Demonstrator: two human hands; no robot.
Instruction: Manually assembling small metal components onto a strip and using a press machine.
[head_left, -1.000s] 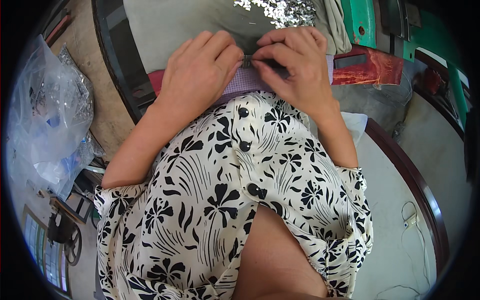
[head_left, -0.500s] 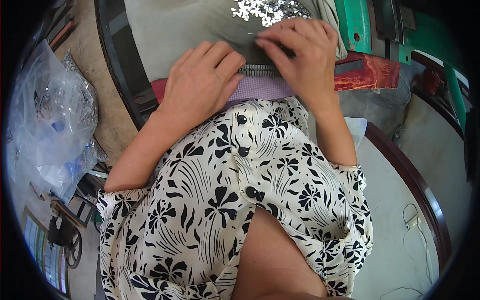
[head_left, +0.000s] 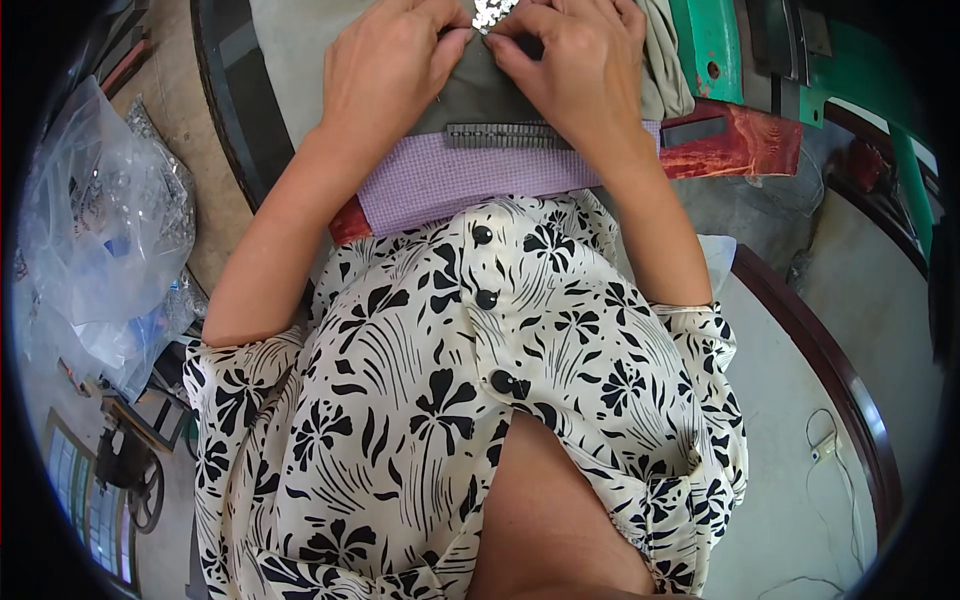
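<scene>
My left hand (head_left: 388,68) and my right hand (head_left: 577,62) meet at the near edge of a pile of small shiny metal pieces (head_left: 492,12). Thumb and forefinger of each hand are pinched together there; whatever lies between the tips is too small to make out. Parts of the pile are hidden behind the fingers or cut off by the top of the picture. Nearer to me, a dark slotted metal strip (head_left: 500,136) lies crosswise on a purple checked cloth (head_left: 430,183). My right wrist passes over the strip's right end. Neither hand touches the strip's visible part.
Grey-green fabric (head_left: 290,45) covers the work surface under the pile. A worn red board (head_left: 735,145) sticks out at the right, beside a green metal frame (head_left: 708,50). Clear plastic bags (head_left: 110,220) hang at the left. A cable (head_left: 835,465) lies on the floor at the right.
Both hands have moved away from me, from the slotted strip to the shiny pile, and have come close together. More of the strip and purple cloth is uncovered.
</scene>
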